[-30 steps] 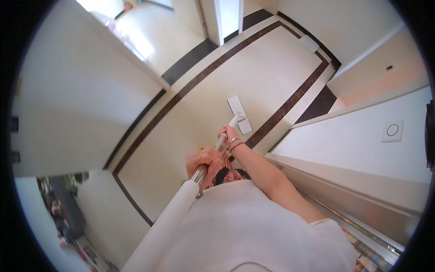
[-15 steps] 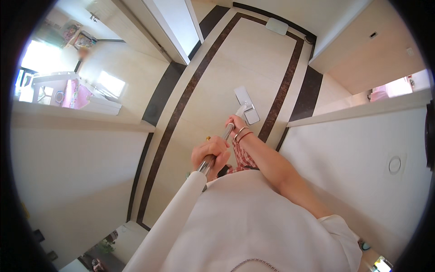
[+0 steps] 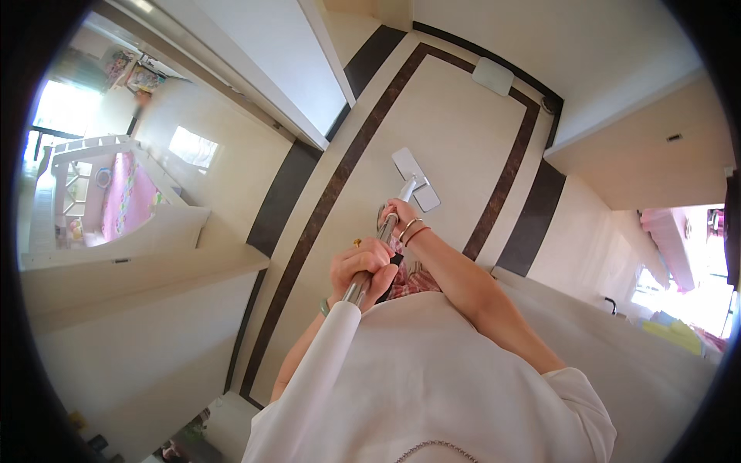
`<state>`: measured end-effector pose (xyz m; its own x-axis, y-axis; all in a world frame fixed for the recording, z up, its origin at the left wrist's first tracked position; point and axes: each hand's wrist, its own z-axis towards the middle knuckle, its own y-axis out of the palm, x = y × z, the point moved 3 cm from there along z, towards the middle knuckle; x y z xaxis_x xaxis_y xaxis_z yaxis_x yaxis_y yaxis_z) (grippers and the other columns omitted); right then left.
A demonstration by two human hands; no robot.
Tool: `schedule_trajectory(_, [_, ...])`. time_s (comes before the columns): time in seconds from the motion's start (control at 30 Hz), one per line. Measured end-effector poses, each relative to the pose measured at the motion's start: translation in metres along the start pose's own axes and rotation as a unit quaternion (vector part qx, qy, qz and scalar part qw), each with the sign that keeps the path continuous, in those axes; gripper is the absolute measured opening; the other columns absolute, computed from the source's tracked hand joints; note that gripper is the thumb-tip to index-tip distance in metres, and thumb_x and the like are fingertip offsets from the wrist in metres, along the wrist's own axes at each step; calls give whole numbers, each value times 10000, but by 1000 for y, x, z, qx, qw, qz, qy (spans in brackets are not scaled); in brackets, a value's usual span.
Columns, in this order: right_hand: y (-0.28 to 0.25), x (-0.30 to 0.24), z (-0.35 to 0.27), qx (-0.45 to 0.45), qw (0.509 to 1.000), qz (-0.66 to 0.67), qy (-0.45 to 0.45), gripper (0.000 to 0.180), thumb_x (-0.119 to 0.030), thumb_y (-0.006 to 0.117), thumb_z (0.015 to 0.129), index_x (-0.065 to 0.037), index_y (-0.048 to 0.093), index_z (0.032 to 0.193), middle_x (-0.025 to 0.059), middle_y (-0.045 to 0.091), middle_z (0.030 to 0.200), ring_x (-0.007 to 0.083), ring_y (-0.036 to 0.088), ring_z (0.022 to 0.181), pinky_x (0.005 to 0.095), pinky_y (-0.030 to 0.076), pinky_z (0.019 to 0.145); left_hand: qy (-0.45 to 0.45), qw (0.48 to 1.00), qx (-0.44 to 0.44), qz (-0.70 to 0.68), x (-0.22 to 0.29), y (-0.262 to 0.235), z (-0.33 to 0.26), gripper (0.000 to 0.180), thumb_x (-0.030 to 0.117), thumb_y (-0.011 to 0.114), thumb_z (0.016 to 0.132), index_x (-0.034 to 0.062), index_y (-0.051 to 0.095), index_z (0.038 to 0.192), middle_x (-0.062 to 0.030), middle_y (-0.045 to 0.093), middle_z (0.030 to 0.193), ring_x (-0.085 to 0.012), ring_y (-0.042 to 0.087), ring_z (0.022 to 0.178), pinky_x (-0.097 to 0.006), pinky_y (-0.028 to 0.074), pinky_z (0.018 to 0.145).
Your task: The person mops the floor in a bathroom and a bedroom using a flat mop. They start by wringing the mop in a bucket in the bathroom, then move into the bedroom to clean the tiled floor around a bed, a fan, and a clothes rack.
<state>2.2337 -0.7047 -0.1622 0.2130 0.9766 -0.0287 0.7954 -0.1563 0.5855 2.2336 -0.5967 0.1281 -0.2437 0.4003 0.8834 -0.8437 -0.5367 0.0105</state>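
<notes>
Mop [image 3: 415,179]: flat white head on the cream floor [image 3: 455,123] just beyond the right hand [image 3: 399,214]; metal pole [image 3: 370,262] runs back through the left hand [image 3: 363,266]. Both hands clenched around the pole, right lower, left nearer the body. Likely light, stiff, smooth; best gripped mid-pole, hands apart.

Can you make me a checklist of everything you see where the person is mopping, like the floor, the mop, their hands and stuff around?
Surface: cream tiled floor with dark brown border lines; looks bare around the mop.
Job's things: flat mop head on the floor, metal mop pole with a white upper part.
Clutter: small white mat at the far end of the floor.
Grips: left hand wrapped round the pole; right hand lower on it, bracelets on the wrist.
Cables: nothing seen.
Surroundings: white walls, a child's playpen to the left, a bright window on the right.
</notes>
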Motion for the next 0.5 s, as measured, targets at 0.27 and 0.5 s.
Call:
schedule_trajectory(0.27, [124, -115, 114, -10, 998, 56, 12, 174, 5, 555, 855, -66, 407, 797, 35, 453, 642, 125, 468, 492, 253, 445, 443, -14, 999, -33, -17, -114, -40, 172, 307, -136, 638, 760, 37, 417, 636, -45, 500, 586, -158, 483, 540, -272, 408, 534])
schedule_trajectory(0.5, [248, -214, 174, -27, 994, 105, 17, 214, 7, 558, 859, -78, 388, 761, 26, 443, 601, 132, 453, 473, 249, 442, 438, -3, 997, -72, -19, -176, -68, 331, 328, -136, 643, 769, 44, 395, 652, -45, 490, 629, -162, 473, 533, -280, 393, 517])
